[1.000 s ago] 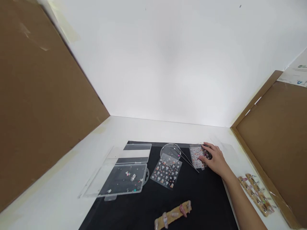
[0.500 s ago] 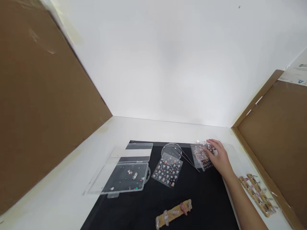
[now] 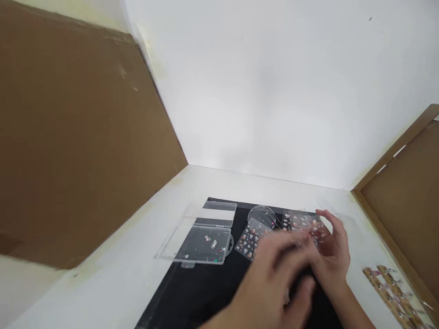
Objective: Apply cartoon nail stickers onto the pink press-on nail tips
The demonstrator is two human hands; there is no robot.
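You have two hands in view, your left hand [image 3: 274, 274] and your right hand [image 3: 334, 256]. You also have two sticker sheets, the near sticker sheet [image 3: 248, 244] and the far sticker sheet [image 3: 303, 224], plus one clear plastic box [image 3: 206, 244], one round clear dish [image 3: 261, 215], one black mat [image 3: 192, 285], one wooden strip [image 3: 394, 297] and two cardboard panels, the left cardboard panel [image 3: 85, 137] and the right cardboard panel [image 3: 399, 214].

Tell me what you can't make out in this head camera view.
Head view:
- Left hand: motion-blurred, so its grip is unclear.
- Sticker sheet by the right hand: lower part hidden by the hands.
- Second sticker sheet: partly hidden by the left hand.
- Small pieces in the clear plastic box: too small to identify.
- Wooden strip: cut off by the bottom edge.
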